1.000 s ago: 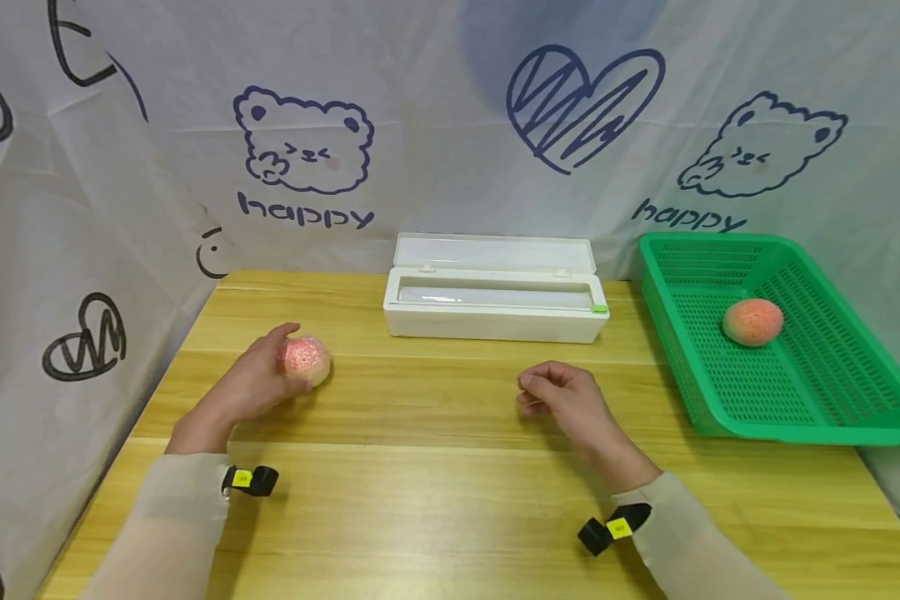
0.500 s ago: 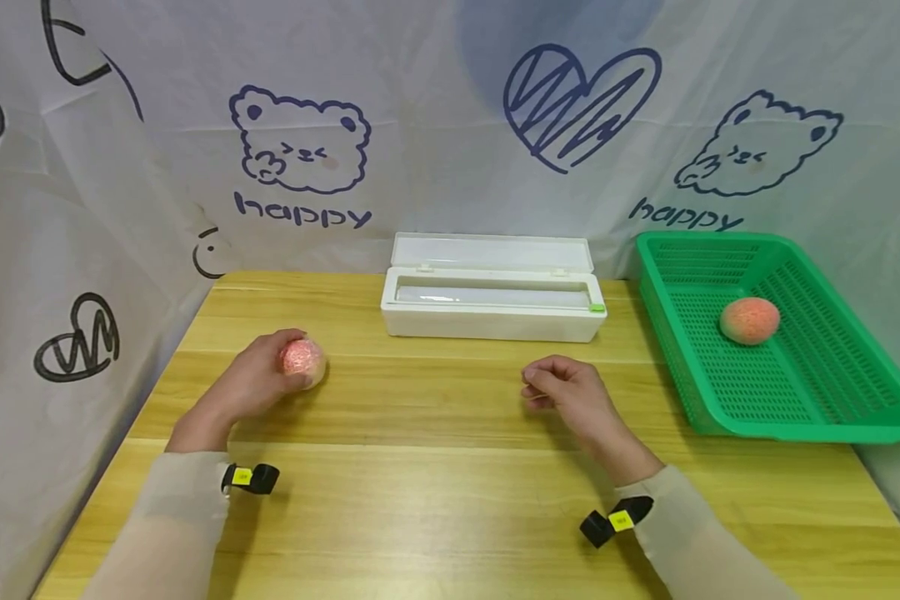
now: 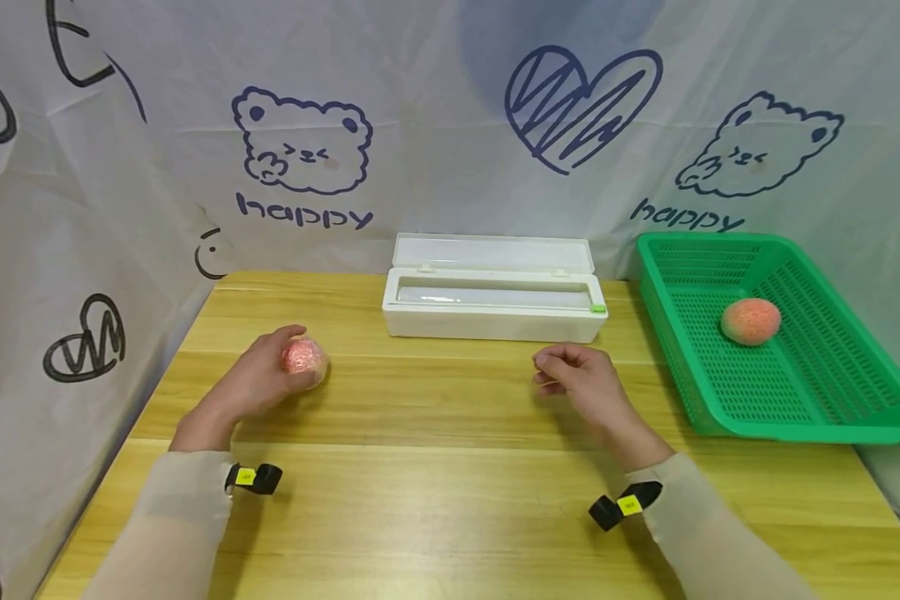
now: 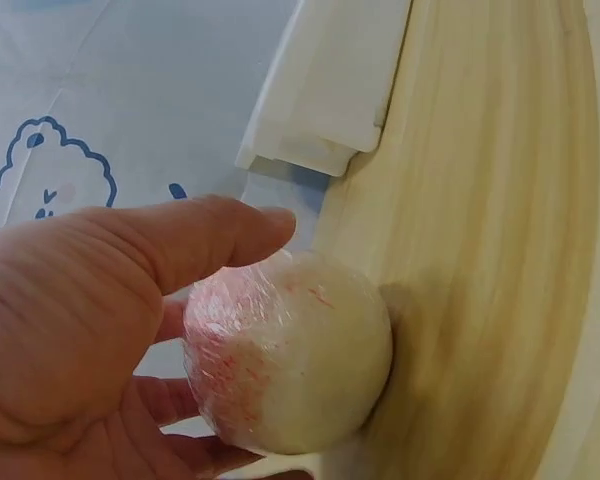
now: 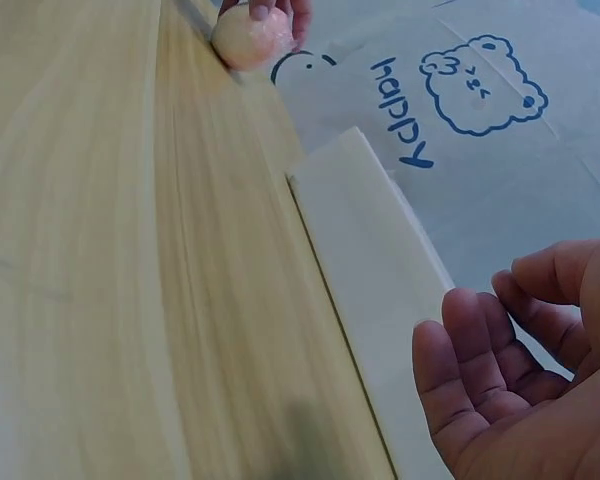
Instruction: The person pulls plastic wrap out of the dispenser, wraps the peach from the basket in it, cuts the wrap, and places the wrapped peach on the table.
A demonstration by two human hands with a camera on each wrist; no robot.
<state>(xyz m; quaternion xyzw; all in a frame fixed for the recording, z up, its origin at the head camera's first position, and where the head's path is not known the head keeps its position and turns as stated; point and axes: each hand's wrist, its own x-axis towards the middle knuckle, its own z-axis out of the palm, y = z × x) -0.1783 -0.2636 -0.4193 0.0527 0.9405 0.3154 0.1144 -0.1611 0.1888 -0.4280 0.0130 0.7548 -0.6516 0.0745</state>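
Observation:
At the left of the table, my left hand (image 3: 251, 375) (image 4: 70, 320) has its fingers and thumb round a pink and cream peach (image 3: 304, 360) (image 4: 300, 355) covered in shiny clear film. The peach sits at the wood surface. My right hand (image 3: 588, 387) (image 5: 540, 390) hovers in front of the white box's right end, fingers loosely bent, with nothing visible in it. That long white box (image 3: 495, 323) (image 4: 330, 80) (image 5: 360, 260) has its lid (image 3: 492, 252) raised and a pale roll (image 3: 495, 297) inside.
A green basket (image 3: 707, 408) stands at the right, with another pink peach (image 3: 751, 322) lying in it. A white curtain (image 3: 442, 142) with drawings hangs behind the wooden table (image 3: 420, 508) and along its left side.
My right hand has moved a little right and farther back, toward the white box. My left hand stays round the wrapped peach, with only small shifts of its fingers.

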